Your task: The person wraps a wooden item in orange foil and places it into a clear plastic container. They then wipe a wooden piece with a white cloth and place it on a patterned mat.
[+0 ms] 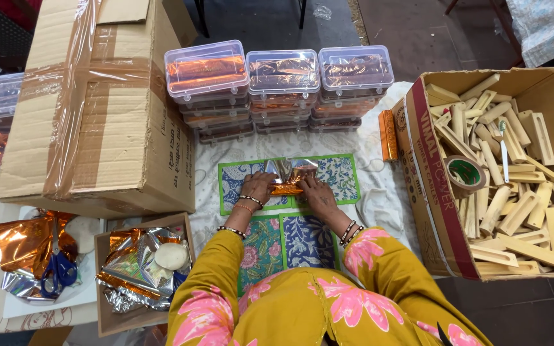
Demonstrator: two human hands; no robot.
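Yellow floral sleeves (379, 269) lead to both hands (286, 186) pressing the foil-wrapped piece (288, 178) between them.

We see glossy orange-and-silver foil (290, 176), crinkled and mirror-bright, under our left hand (258, 188) and right hand (312, 191) on matt printed cloth mats (341, 176). Clear, smooth plastic boxes (283, 70) stand stacked at the worktop's far edge. A matt cardboard carton (97, 109) carries shiny tape. Pale, bare wooden pieces (514, 192) fill an open cardboard box (428, 160) at the right edge. Blue plastic-handled scissors (59, 269) lie on crumpled foil.
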